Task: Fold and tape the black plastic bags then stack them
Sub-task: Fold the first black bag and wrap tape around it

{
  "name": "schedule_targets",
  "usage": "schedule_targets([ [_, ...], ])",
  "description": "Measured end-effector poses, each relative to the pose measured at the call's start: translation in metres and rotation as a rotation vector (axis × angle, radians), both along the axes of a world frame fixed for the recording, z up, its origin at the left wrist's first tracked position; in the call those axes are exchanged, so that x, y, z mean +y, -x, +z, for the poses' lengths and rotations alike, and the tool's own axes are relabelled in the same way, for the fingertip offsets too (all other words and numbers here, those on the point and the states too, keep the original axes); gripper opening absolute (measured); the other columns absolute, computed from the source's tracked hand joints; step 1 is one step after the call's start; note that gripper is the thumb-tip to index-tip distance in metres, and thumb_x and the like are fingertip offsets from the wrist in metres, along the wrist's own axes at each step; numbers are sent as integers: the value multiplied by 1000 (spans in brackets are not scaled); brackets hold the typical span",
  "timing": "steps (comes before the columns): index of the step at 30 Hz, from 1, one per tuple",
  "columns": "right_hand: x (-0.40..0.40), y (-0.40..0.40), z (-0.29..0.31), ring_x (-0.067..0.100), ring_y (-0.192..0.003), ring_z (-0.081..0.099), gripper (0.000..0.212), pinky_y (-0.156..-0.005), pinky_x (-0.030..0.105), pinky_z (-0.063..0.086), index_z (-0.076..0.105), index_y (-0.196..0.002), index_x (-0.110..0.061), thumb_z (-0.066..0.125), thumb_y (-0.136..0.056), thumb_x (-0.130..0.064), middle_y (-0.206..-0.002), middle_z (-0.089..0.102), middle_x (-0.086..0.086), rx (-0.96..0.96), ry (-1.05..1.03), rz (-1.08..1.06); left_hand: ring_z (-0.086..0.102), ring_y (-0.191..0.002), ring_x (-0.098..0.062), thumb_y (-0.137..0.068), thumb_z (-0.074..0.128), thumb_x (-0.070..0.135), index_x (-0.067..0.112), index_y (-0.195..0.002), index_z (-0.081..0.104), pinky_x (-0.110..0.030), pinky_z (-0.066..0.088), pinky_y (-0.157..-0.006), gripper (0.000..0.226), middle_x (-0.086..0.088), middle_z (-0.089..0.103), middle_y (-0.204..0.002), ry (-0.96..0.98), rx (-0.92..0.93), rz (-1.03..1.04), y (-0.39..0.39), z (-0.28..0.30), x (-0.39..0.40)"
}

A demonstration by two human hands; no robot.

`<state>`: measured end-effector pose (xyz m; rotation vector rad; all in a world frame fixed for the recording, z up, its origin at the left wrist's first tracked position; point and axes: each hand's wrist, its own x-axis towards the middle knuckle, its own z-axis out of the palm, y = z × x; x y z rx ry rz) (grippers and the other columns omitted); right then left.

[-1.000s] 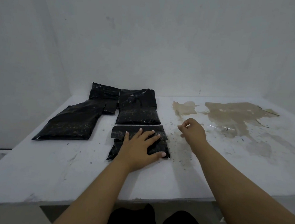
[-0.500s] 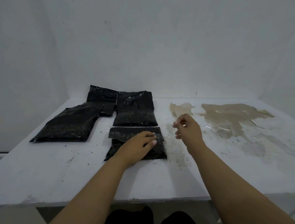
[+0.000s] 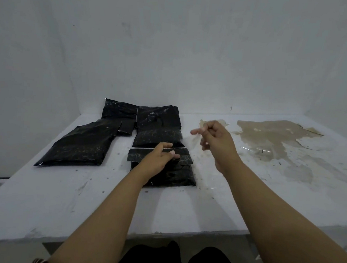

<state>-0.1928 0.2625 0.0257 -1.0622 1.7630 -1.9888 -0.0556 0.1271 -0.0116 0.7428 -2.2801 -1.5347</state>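
Head view: stained white table against white walls, left hand loosely open, right hand curled, empty.

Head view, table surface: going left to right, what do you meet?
Large flat black plastic bag → nearest folded black plastic bag under the left hand → raised right hand → brown stain of peeled paint.

Left hand low, fingers loosely bent; right hand raised (fingers curled).
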Motion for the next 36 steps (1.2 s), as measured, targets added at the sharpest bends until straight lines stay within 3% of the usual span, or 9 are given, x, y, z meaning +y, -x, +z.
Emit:
schedule_targets([
  [3,-8,-5,21,13,-62,49,11,-57,24,45,50,-86,-14,58,-94,-15,-100,74,4,-5,7,117,48,-129,-17,-104,31,46,31,-140,39,-32,30,-103,39,12,69,-118,-86,34,-6,1,1,-2],
  [6,-14,-11,23,13,-60,49,12,-56,24,45,50,-85,-14,57,-95,-15,-106,73,5,-43,3,201,54,-125,-20,-101,20,58,31,-130,51,-40,25,-115,51,3,72,-115,-212,106,-44,-1,1,-4],
  [10,-16,-15,15,13,-59,48,16,-57,24,44,51,-81,-16,56,-95,-13,-108,72,6,-105,15,217,62,-117,-22,-91,18,72,19,-118,62,-44,30,-115,74,-3,74,-110,-370,208,-9,0,2,-7],
  [15,-17,-16,9,12,-57,49,15,-55,23,45,54,-80,-16,57,-95,-14,-101,71,7,-186,1,220,65,-110,-14,-94,58,34,9,-104,61,-42,41,-110,27,-2,73,-111,-368,352,-21,-4,4,-1],
  [20,-18,-12,5,15,-62,53,8,-57,24,47,60,-84,-13,65,-88,-8,-79,62,8,-187,-81,254,65,-101,-27,-96,58,24,12,-94,58,-52,43,-107,12,-7,68,-101,-430,402,35,-6,10,-7],
  [25,-19,-8,4,16,-65,63,41,-64,26,52,48,-114,-15,67,-83,4,-77,63,11,-230,-88,264,69,-103,-23,-99,51,33,27,-81,51,-47,35,-95,20,10,72,-97,-287,295,59,-12,32,-12],
  [28,-19,-9,6,16,-71,64,41,-65,23,53,51,-119,-10,67,-84,4,-82,63,12,-209,-170,266,71,-99,-17,-101,47,32,26,-84,50,-48,36,-93,19,7,71,-105,-219,306,125,-16,36,-12],
  [33,-22,-14,1,14,-72,63,12,-64,18,54,67,-96,-1,67,-85,0,-83,68,9,-165,-317,283,70,-93,-13,-103,45,30,17,-95,50,-44,44,-92,16,3,69,-109,-66,339,241,-24,42,-23],
  [36,-22,-15,2,18,-79,62,5,-84,30,53,69,-81,-8,69,-85,-5,-82,69,10,-106,-403,286,60,-83,-14,-102,46,26,14,-89,52,-37,47,-81,19,-1,65,-90,127,271,270,-25,50,-27],
])
